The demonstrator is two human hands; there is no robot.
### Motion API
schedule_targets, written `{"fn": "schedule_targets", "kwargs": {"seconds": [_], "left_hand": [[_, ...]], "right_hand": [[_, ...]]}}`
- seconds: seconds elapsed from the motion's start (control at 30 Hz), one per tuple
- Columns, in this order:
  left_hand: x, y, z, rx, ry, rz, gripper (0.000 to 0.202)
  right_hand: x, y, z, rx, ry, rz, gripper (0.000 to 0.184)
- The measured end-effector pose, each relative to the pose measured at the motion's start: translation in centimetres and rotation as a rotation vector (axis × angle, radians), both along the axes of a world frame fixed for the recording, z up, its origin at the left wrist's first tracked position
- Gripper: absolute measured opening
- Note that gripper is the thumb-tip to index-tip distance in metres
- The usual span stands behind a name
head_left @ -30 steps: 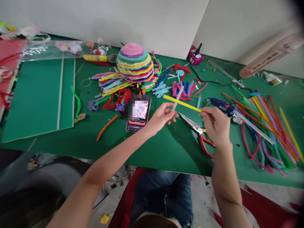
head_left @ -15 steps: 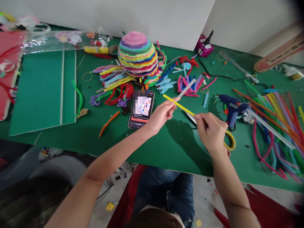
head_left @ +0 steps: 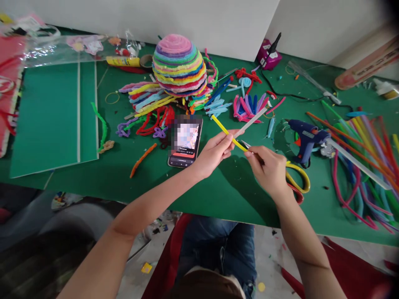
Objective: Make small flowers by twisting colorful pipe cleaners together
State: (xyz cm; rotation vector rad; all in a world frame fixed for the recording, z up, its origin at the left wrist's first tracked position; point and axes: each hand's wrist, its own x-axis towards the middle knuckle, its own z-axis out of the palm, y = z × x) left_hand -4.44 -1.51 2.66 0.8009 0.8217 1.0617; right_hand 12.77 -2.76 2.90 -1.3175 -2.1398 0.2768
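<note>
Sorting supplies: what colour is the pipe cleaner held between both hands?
Yellow pipe cleaner, clearest in head view.

Both my arms are bare from the fingers to past the elbows, the left hand (head_left: pixel 215 151) coming in from seven o'clock and the right hand (head_left: pixel 268 172) from five o'clock. At six o'clock, below the worktop (head_left: pixel 218 195) edge, I wear blue denim jeans (head_left: pixel 218 245), creased across the lap. Lower still shows a pale strip of garment (head_left: pixel 232 284), too cut off to tell more.
</note>
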Motion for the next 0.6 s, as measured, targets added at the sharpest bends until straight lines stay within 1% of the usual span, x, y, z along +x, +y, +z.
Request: {"fn": "schedule_targets", "kwargs": {"seconds": [0.13, 0.23, 0.43, 0.6], "left_hand": [[0.0, 0.0, 0.1, -0.02, 0.003, 0.016, 0.013], [0.1, -0.1, 0.2, -0.026, -0.016, 0.002, 0.015], [0.4, -0.2, 0.1, 0.003, -0.132, 0.045, 0.012], [0.4, -0.2, 0.0, -0.005, -0.143, 0.067, 0.014]], "right_hand": [[0.5, 0.4, 0.6, -0.098, 0.072, 0.063, 0.018], [0.8, 0.5, 1.0, -0.135, 0.112, 0.091, 0.017], [0.8, 0.3, 1.5, -0.155, 0.146, 0.1, 0.015], [0.7, 0.2, 1.5, -0.15, 0.105, 0.117, 0.016]]}}
